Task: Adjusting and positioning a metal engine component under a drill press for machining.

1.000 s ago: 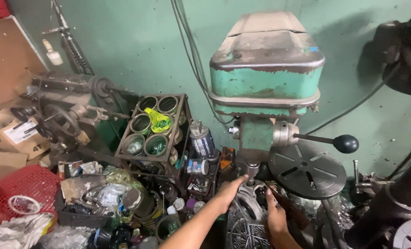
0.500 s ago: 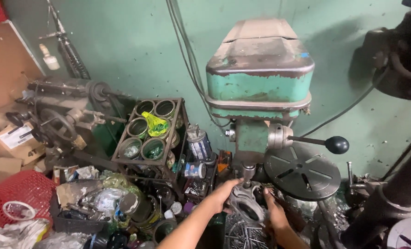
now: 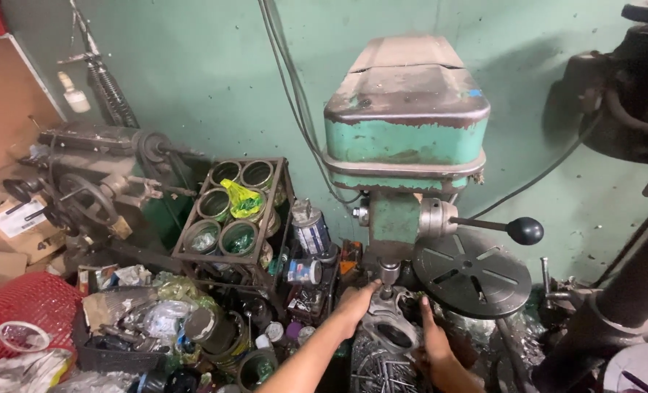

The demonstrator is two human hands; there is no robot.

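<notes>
There is just one camera, worn on the person's head; it looks forward and down at a green drill press [image 3: 405, 138] that stands against a green wall [image 3: 215, 65]; the machine fills the middle of the view and is close, within arm's reach; the left hand [image 3: 354, 303] and right hand [image 3: 433, 342] come in from the bottom edge; a red basket [image 3: 18, 306] sits at the lower left; a dark machine [image 3: 629, 94] crowds the right edge.

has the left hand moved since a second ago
Yes. The left hand has closed in rightward toward the drill chuck, onto the metal ring part.
</notes>
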